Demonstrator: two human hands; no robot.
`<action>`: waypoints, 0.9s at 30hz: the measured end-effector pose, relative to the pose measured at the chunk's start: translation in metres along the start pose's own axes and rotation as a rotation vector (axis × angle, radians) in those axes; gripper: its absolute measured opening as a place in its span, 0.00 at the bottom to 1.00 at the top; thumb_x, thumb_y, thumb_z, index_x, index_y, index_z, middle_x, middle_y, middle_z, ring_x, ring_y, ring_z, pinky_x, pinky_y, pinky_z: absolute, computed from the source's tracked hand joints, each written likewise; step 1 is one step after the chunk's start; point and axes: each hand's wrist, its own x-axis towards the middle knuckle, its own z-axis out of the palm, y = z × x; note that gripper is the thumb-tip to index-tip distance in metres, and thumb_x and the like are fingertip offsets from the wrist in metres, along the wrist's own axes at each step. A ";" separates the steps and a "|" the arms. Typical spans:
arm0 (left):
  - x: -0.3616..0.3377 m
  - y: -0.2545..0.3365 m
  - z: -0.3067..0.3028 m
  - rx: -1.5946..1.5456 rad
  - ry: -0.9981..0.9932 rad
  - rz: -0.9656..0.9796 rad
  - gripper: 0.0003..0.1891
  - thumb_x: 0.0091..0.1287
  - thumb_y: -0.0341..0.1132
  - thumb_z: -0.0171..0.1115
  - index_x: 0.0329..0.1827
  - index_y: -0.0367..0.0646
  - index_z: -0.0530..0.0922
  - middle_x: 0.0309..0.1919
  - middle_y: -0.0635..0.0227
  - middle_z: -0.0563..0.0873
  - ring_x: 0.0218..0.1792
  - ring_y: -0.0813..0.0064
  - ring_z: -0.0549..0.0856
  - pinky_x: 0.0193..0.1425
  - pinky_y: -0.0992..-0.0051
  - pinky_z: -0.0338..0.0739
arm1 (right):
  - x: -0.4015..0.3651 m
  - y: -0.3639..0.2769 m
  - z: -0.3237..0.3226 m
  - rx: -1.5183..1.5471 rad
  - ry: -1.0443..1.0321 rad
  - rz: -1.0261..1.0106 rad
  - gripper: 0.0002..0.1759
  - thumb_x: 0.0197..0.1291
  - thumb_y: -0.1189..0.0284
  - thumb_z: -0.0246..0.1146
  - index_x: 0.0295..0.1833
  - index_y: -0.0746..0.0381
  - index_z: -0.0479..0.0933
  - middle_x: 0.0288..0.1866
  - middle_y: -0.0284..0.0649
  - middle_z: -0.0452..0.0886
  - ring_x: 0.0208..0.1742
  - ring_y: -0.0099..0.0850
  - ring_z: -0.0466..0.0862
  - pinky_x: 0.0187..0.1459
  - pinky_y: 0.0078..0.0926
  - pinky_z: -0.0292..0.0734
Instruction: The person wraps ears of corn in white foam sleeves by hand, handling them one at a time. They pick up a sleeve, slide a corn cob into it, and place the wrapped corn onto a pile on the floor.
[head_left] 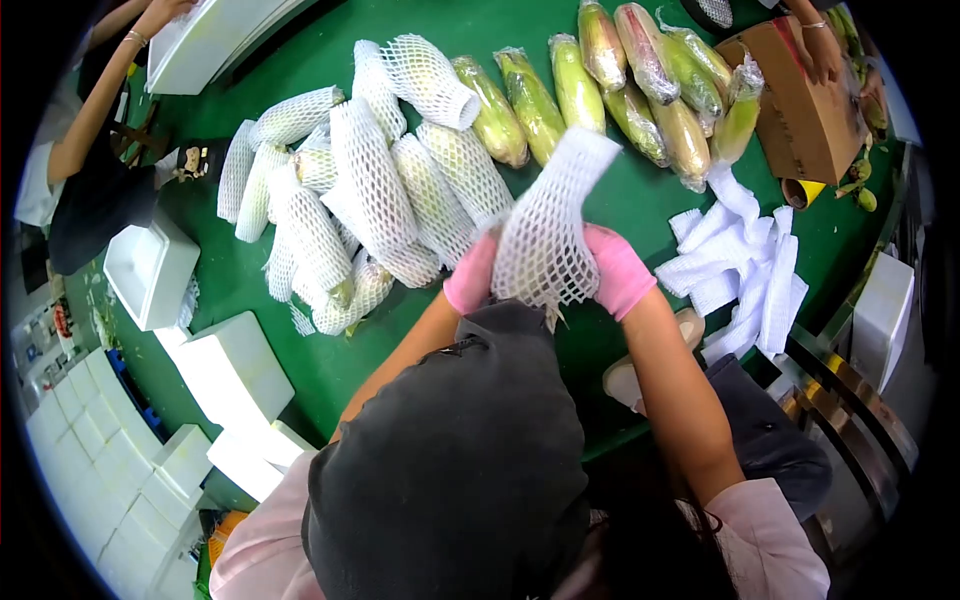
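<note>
A white foam net sleeve [550,220] is between my two hands, its lower part stretched wide and its upper end narrow. Through the mesh near the bottom a pale ear of corn partly shows. My left hand [473,275], in a pink glove, grips the sleeve's left side. On its right side my right hand [617,272], also gloved in pink, is closed on it; the fingertips of both are partly hidden. Left of them lies a pile of netted corn ears [370,185]. Plastic-wrapped corn ears [578,85] lie beyond, and loose foam net sleeves [745,265] are heaped at right.
Everything lies on a green table [385,345]. A cardboard box [800,105] stands at far right, by another person's hand [822,55]. White foam boxes [150,265] stand at left, where another person's arm [105,90] reaches in.
</note>
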 end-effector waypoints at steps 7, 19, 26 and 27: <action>-0.056 -0.005 -0.016 -0.048 -0.022 -0.156 0.25 0.74 0.45 0.50 0.69 0.41 0.68 0.61 0.61 0.79 0.60 0.65 0.79 0.64 0.65 0.73 | 0.033 0.082 -0.028 -0.499 0.034 -0.274 0.14 0.69 0.70 0.56 0.51 0.68 0.79 0.45 0.44 0.85 0.43 0.34 0.83 0.49 0.30 0.78; -0.029 0.010 -0.044 -0.422 -0.156 0.080 0.27 0.72 0.48 0.53 0.71 0.50 0.66 0.63 0.60 0.77 0.63 0.61 0.76 0.67 0.60 0.70 | -0.028 0.030 0.032 -0.434 0.159 -0.121 0.12 0.66 0.65 0.60 0.46 0.62 0.80 0.35 0.36 0.83 0.33 0.26 0.81 0.39 0.25 0.77; -0.074 0.109 -0.033 0.163 0.606 0.801 0.29 0.68 0.46 0.61 0.68 0.41 0.68 0.60 0.60 0.78 0.60 0.62 0.78 0.63 0.62 0.73 | -0.106 -0.047 -0.036 -2.371 0.301 -0.713 0.30 0.51 0.72 0.62 0.64 0.54 0.71 0.62 0.47 0.72 0.66 0.45 0.71 0.67 0.47 0.63; -0.083 0.117 -0.051 0.566 0.897 0.758 0.26 0.71 0.45 0.59 0.64 0.35 0.71 0.54 0.64 0.82 0.51 0.70 0.82 0.54 0.72 0.77 | -0.105 -0.048 -0.065 -2.576 0.396 -0.614 0.30 0.52 0.74 0.59 0.65 0.53 0.70 0.67 0.46 0.69 0.68 0.44 0.69 0.68 0.50 0.61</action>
